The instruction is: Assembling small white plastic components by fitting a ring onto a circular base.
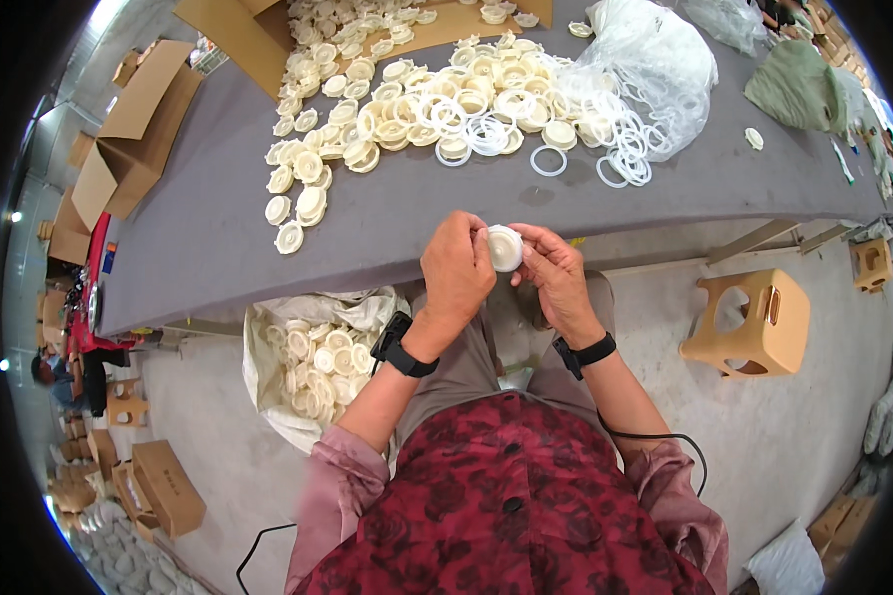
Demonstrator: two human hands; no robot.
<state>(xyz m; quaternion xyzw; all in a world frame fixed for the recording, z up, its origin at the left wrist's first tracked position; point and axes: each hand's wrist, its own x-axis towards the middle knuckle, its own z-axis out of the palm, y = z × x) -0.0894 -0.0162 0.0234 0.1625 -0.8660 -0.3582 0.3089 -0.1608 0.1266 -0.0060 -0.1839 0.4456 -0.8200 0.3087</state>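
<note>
Between my two hands, just past the table's near edge, is a round cream plastic cap (505,248) with a pale rim. My left hand (457,266) grips its left side with bent fingers. On the other side my right hand (554,268) pinches the cap between thumb and fingers. A heap of similar cream caps (397,114) covers the table ahead. Thin translucent white rings (549,161) lie at the front and right of the heap, some spilling from a clear plastic bag (655,59).
The grey-covered table (208,233) spans the view ahead. A white sack (268,397) full of caps stands on the floor by my left forearm. A tan plastic stool (754,322) is to the right. Cardboard boxes (164,486) sit at left; a green cloth (799,84) lies far right.
</note>
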